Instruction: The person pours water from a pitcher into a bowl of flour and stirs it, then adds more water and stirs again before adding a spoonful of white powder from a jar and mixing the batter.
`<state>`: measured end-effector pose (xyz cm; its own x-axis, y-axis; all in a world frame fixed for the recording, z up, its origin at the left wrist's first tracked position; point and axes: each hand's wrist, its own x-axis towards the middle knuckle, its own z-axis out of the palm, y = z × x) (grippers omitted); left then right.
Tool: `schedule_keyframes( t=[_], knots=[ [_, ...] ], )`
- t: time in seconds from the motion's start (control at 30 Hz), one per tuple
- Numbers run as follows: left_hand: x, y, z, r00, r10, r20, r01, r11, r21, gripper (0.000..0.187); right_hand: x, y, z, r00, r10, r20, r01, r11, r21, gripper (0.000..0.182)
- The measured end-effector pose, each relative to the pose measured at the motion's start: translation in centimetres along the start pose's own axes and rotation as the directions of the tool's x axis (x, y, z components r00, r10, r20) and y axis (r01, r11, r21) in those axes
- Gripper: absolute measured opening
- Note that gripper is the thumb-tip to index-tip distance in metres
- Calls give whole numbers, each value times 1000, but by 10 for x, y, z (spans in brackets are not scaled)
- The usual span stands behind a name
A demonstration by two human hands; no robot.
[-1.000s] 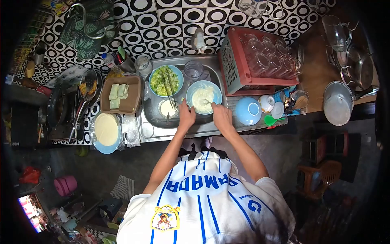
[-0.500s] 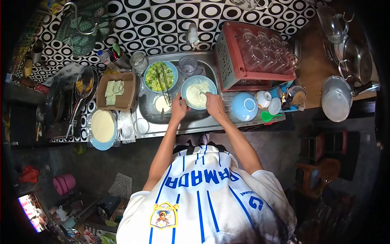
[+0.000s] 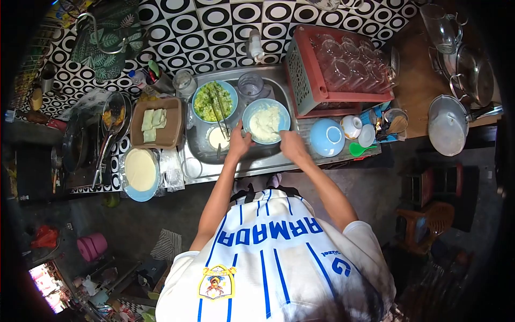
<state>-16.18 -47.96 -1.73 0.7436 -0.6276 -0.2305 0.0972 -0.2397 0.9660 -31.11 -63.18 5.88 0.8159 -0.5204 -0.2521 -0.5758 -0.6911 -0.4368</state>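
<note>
A light blue bowl (image 3: 247, 114) with a creamy white mixture (image 3: 265, 122) stands over the sink. My left hand (image 3: 240, 141) grips its left rim. At the lower right rim my right hand (image 3: 293, 146) is closed around a utensil, mostly hidden by the fingers, whose end reaches into the mixture. Left of this bowl is another blue bowl with chopped green vegetables (image 3: 208, 102), and metal tongs (image 3: 219, 110) lie across it. A small container of white liquid (image 3: 218, 138) with a spoon in it sits below the tongs.
A brown tray (image 3: 174, 124) holds folded pale wrappers, with a plate of round wrappers (image 3: 140, 169) below it. A red rack (image 3: 322, 80) of glasses stands behind the sink's right side. An upturned blue bowl (image 3: 327, 137) and a green spoon (image 3: 356, 149) lie on the right.
My right hand has moved down and right along the bowl, to its lower right rim. The whole view has shifted slightly. My left hand still holds the bowl.
</note>
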Motion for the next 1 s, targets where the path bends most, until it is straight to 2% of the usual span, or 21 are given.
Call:
schedule_keyframes(
  t=[0.03,0.13,0.17,0.27,0.3,0.4,0.47,0.53,0.7,0.77,0.87,0.9,1.0],
  knots=[
    [-1,1,0,1000,25,-7,-25,1000,8,62,2,6,-12,998,-51,-44,50,999,-14,23],
    [-3,3,-4,998,66,-5,-66,996,64,61,17,-7,-35,982,39,-187,-29,998,54,22],
    [-2,5,-4,997,79,0,-79,993,85,61,23,-2,-21,973,18,-229,-15,1000,14,21],
    [-1,10,-6,997,-62,55,64,997,-38,60,25,-2,15,974,-66,-216,78,996,46,21],
    [2,11,-7,997,-52,56,55,998,-40,60,13,-11,4,985,-111,-134,116,993,28,23],
    [0,6,-6,998,-25,54,26,999,-24,60,-23,-26,-19,992,-91,-85,92,996,11,24],
    [-1,3,-5,999,16,37,-16,1000,16,61,-14,-6,-2,988,-82,-127,81,997,-16,23],
    [-1,14,-7,998,-22,53,21,999,26,61,0,1,-1,981,-67,-182,62,998,-32,22],
    [2,10,-5,999,9,36,-13,995,99,60,23,-17,-30,952,-11,-305,0,999,-35,23],
    [-1,13,-5,999,26,27,-28,996,83,59,20,7,-4,956,24,-291,-23,1000,6,22],
    [22,-44,-7,949,314,17,-289,850,440,58,-1,1,18,975,11,-221,7,997,78,20],
    [11,-21,-8,966,257,19,-243,882,403,57,-11,-6,20,984,-1,-180,20,994,104,19],
    [-8,33,-8,995,94,42,-101,967,236,54,-16,-24,-9,979,-41,-200,74,984,159,19]
  ],
)
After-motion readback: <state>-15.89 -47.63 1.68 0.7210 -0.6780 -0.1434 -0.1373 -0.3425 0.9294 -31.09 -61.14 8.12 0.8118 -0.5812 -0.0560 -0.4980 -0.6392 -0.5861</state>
